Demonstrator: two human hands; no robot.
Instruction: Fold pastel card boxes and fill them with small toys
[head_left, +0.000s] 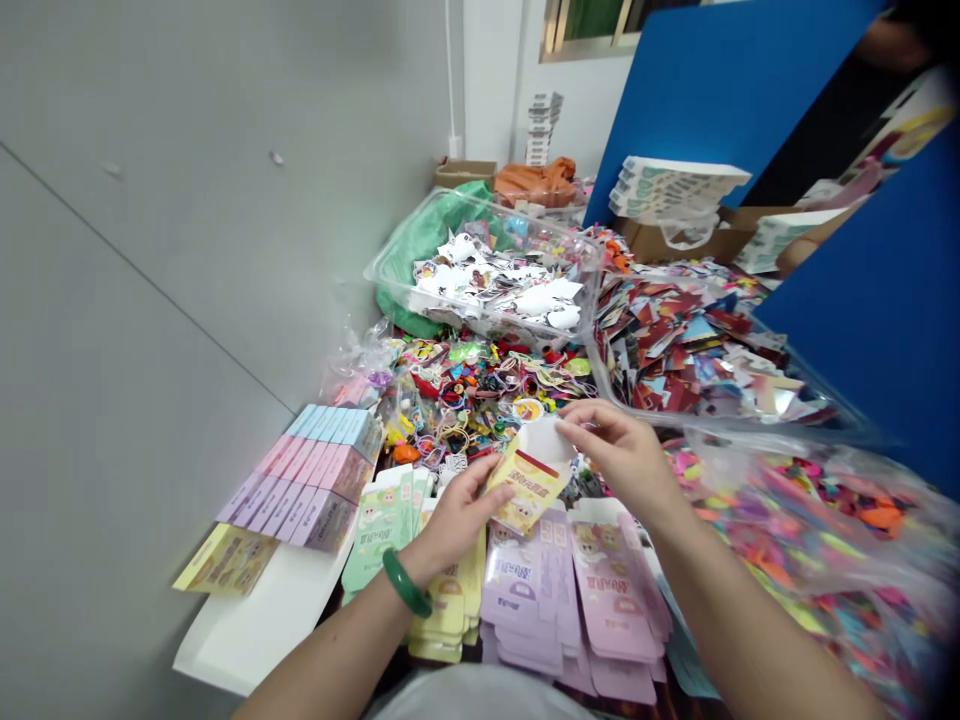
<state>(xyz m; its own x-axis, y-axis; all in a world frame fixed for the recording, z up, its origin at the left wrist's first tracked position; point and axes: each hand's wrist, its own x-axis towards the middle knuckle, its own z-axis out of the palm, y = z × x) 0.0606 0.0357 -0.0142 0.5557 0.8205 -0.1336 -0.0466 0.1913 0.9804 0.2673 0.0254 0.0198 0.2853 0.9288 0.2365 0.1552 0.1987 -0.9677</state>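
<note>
A small yellow printed carton point(529, 490) with its white top flap raised is held over the flat cartons. My left hand point(469, 505), with a green bangle above the wrist, is closed around its lower left side. The fingers of my right hand point(615, 445) pinch at the white flap. Whether anything is inside the carton cannot be seen. Below my hands lie stacks of flat cartons: green ones point(379, 525), yellow ones point(442, 610), purple ones point(521, 580) and pink ones point(611, 570).
Rows of finished-looking boxes point(307, 475) and a yellow box point(229, 560) sit in a white tray point(255, 625) at left. Small trinkets point(480, 385) are heaped ahead. Clear bins hold white cut-outs point(495, 280) and dark red cards point(675, 345). Blue partitions point(720, 90) stand at right.
</note>
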